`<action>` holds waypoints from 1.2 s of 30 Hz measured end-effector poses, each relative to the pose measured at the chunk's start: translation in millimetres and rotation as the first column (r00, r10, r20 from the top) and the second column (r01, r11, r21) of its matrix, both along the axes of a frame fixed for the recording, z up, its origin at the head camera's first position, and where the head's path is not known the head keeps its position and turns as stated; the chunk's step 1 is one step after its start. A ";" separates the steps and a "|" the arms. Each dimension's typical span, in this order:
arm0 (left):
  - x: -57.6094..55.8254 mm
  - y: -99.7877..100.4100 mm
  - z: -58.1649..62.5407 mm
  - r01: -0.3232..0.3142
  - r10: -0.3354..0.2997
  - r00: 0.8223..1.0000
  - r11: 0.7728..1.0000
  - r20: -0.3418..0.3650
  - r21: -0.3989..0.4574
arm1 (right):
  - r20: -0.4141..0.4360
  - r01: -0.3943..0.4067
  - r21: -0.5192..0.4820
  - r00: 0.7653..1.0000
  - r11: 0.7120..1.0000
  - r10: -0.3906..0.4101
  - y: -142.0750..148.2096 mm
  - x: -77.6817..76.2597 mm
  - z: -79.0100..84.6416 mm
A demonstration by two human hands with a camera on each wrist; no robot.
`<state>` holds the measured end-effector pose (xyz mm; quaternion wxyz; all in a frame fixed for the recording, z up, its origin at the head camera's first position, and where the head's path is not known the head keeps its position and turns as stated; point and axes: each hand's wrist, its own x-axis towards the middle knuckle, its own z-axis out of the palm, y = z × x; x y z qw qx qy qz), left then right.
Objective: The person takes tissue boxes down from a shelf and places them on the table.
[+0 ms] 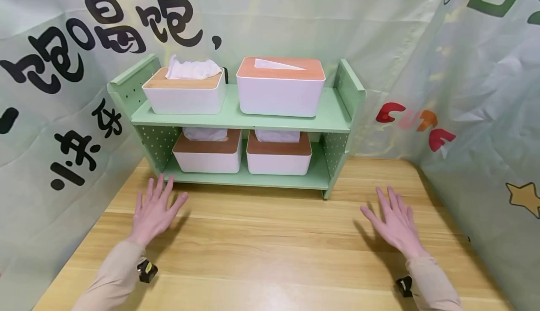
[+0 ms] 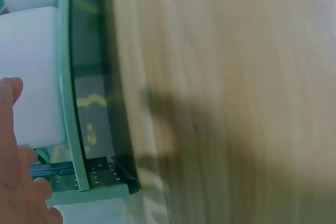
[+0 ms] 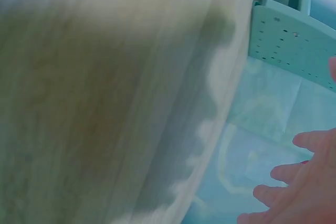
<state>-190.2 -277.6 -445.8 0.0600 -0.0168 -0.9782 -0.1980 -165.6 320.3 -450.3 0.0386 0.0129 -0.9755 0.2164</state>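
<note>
My left hand hovers over the table with spread fingers, close to the front left corner of a green two-tier shelf. To the right of the shelf, my right hand is also spread and holds nothing. On the upper tier stand a white tissue box with a light wood lid and a larger white box with an orange-brown lid. Two smaller white tissue boxes with brown lids, the left one and the right one, sit on the lower tier. White tissue pokes from the lids.
A wooden table carries the shelf near its back edge. Pale printed curtains with dark lettering enclose the back and both sides. A small black device is strapped at each wrist.
</note>
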 end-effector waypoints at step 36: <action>-44.8 -12.0 142.7 -0.186 0.279 0.946 0.051 0.165 0.981 | -0.191 -0.139 -0.582 0.981 0.801 0.031 -32.9 4.1 71.3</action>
